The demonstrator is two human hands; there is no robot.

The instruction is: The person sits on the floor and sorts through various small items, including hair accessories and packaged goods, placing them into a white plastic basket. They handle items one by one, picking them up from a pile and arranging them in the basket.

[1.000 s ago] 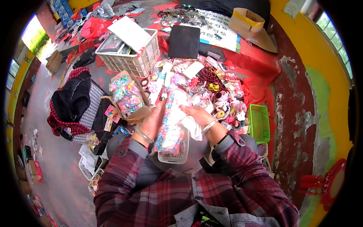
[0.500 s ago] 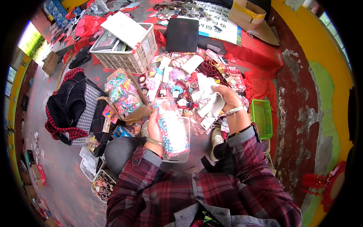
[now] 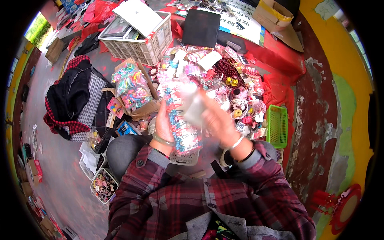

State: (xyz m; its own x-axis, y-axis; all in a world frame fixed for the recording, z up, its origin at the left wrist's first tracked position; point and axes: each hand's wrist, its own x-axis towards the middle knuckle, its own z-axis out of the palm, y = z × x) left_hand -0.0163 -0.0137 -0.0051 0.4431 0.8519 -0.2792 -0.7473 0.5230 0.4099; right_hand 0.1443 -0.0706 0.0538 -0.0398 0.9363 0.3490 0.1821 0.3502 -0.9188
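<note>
Gripping the long clear packet of colourful hair clips (image 3: 180,120), the left hand (image 3: 164,126) clenches it; the right hand (image 3: 214,120) blurs, its fingers unreadable — probably best supporting the floppy top.

**Both hands raised in front of the chest**

Both forearms come up from the lower edge in plaid sleeves with grey cuffs. The left hand (image 3: 165,125) is upright, palm turned inward, fingers curled in a grip, a bangle at the wrist just below the heel of the palm. The right hand (image 3: 216,120) is blurred, back toward the camera, fingers pointing up and to the left; its grip cannot be made out. A pale bracelet circles its wrist.
</note>
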